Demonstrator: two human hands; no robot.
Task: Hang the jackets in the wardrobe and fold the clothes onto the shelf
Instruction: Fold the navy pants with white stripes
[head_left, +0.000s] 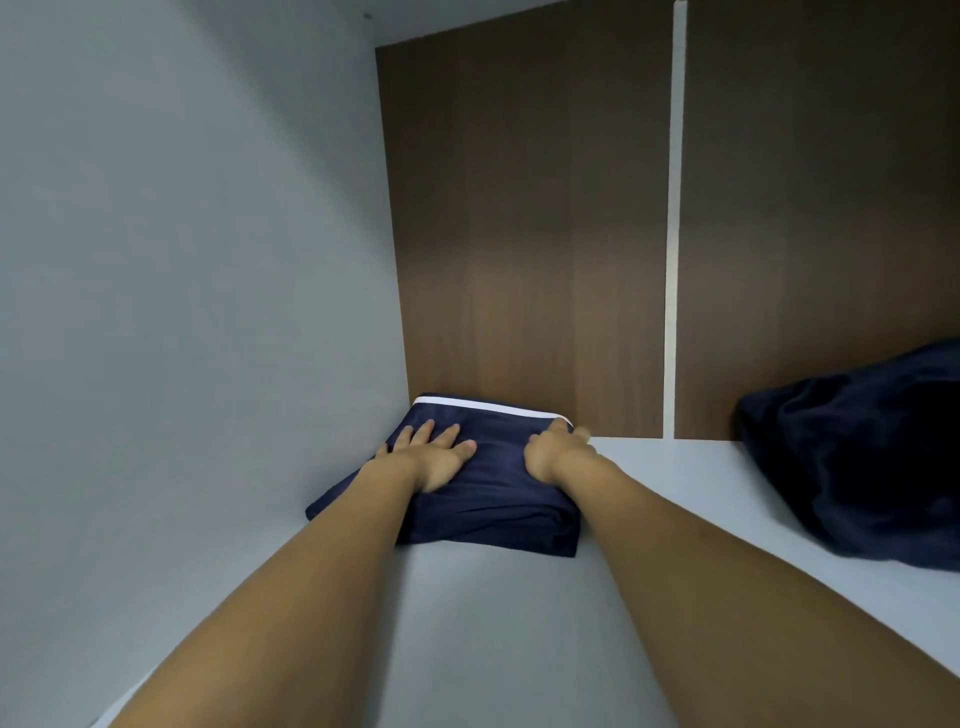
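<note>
The person was putting a folded dark blue cloth (483, 488) away on the white shelf (519, 623) in the wardrobe. The cloth had a thin white strip along its far edge, and it sat in the back left corner, close to the grey side wall (182, 312) and touching the brown back panel (530, 234) or nearly so. The left hand (434, 457) lay flat on top of it with the fingers spread wide and straight, pressing down. The right hand (553, 452) was at the cloth's far right corner with its fingers bent over the edge, so it seemed to be holding that corner. It looked like the putting-away part of the job, and it was nearly done for this piece. Next, both hands would need to let go softly and lift straight up, so the folds did not slip open. A second dark blue bundle (862, 457) sat well apart on the right of the shelf, and it looked puffy and loose, so it may have needed folding too
</note>
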